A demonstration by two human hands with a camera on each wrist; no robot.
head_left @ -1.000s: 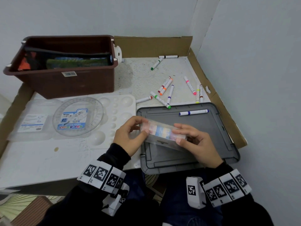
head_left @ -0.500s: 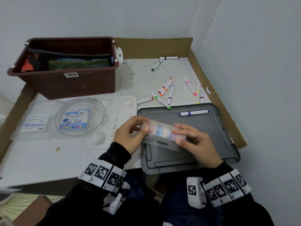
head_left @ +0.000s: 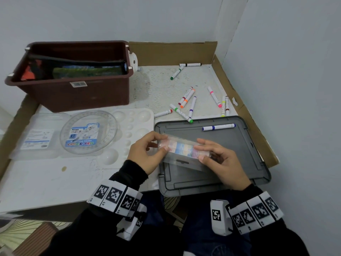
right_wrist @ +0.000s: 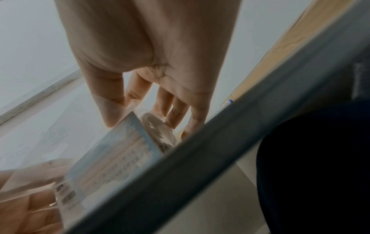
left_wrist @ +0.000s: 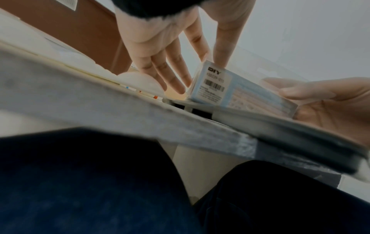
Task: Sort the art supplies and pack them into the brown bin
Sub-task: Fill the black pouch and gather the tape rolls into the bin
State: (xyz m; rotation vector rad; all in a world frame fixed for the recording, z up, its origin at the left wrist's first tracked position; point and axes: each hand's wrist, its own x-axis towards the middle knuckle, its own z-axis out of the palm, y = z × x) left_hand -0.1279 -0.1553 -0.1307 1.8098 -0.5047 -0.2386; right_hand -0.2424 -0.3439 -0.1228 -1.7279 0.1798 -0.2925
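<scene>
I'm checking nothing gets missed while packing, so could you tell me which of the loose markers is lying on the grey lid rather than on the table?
The blue-capped marker, alone on the grey lid near its far edge. All the others lie on the table beyond it.

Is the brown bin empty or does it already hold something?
Not empty: the brown bin already holds a black pouch and a green packet.

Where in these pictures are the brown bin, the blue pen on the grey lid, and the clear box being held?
brown bin (head_left: 73, 97), head view, front wall.
blue pen (head_left: 218, 127), head view, middle of barrel.
clear box (head_left: 181, 147), head view, coloured label on top.
</scene>
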